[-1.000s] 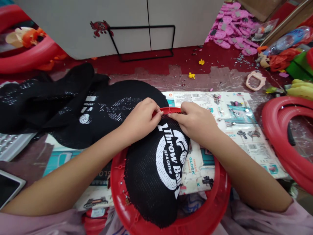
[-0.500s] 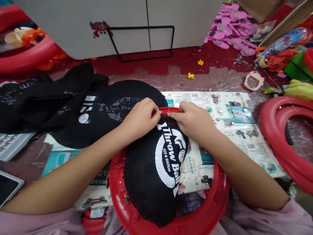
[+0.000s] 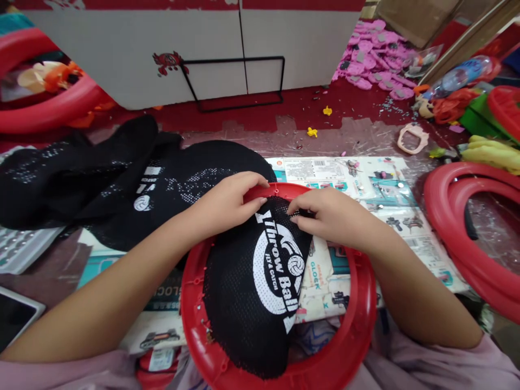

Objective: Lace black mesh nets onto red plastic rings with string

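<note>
A red plastic ring (image 3: 365,325) lies in front of me, with a black mesh cloth (image 3: 244,303) across its left and middle part. White "Throw Ball Fly & Catch" print shows on the cloth. At the ring's far side, my left hand (image 3: 229,200) has its index fingertip by the red rim and its thumb at the cloth's top edge, the two apart. My right hand (image 3: 331,216) rests with bent, slightly parted fingertips on the cloth's upper right edge. The cloth's top edge lies just inside the rim, below a small peg. Whatever is under the palms is hidden.
More black mesh cloths (image 3: 122,189) lie at left. Red rings (image 3: 447,216) are stacked at right. A printed cardboard sheet (image 3: 309,168) lies under the work. Behind stand a white box (image 3: 138,59), pink parts (image 3: 369,59) and a plastic bottle (image 3: 459,76). A device (image 3: 16,314) is at lower left.
Both hands have loosened from the rim's peg. My right fingertips have moved down onto the cloth. The cloth's top edge has slipped slightly inward, and the camera view has tilted up slightly.
</note>
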`<state>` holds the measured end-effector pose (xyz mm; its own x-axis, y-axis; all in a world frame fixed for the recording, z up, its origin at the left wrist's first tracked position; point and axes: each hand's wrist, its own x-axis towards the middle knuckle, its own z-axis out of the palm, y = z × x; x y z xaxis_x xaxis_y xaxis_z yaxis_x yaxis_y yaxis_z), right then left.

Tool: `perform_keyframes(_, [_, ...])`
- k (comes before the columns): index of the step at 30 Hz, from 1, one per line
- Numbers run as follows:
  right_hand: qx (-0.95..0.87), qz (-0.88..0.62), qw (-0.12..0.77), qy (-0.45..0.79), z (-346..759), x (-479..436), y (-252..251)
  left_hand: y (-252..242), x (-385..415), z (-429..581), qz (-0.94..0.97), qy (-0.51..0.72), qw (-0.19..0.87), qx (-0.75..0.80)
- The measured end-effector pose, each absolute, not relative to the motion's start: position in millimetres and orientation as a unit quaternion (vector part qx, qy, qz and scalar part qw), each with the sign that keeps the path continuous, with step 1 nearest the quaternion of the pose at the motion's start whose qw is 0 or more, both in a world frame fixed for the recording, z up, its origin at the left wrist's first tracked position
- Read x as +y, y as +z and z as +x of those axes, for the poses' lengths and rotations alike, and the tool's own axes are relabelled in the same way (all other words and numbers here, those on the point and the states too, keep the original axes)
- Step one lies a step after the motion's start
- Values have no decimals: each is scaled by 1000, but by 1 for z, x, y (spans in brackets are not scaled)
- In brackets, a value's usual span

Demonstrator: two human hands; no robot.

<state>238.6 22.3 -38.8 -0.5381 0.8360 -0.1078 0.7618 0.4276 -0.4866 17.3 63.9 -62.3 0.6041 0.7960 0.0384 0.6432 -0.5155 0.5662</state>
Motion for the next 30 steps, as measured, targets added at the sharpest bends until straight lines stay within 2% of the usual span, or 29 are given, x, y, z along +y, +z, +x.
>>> perform_keyframes(4, [-840, -484, 92, 229, 237, 24, -44, -53, 66, 15, 871, 91, 217, 430])
perform_keyframes(6, [-844, -482, 99, 213, 235, 25, -49, -50, 66, 17, 874, 103, 219, 420])
perform_keyframes(11, [-864, -450, 135, 180, 232, 27, -56, -51, 65, 27, 847, 145, 336, 386])
perform_keyframes(17, [-872, -422, 196, 152, 232, 28, -58, -56, 71, 24, 797, 153, 387, 438])
perform_keyframes(30, [-871, -468, 119, 88, 228, 27, -60, -67, 70, 28, 820, 178, 321, 440])
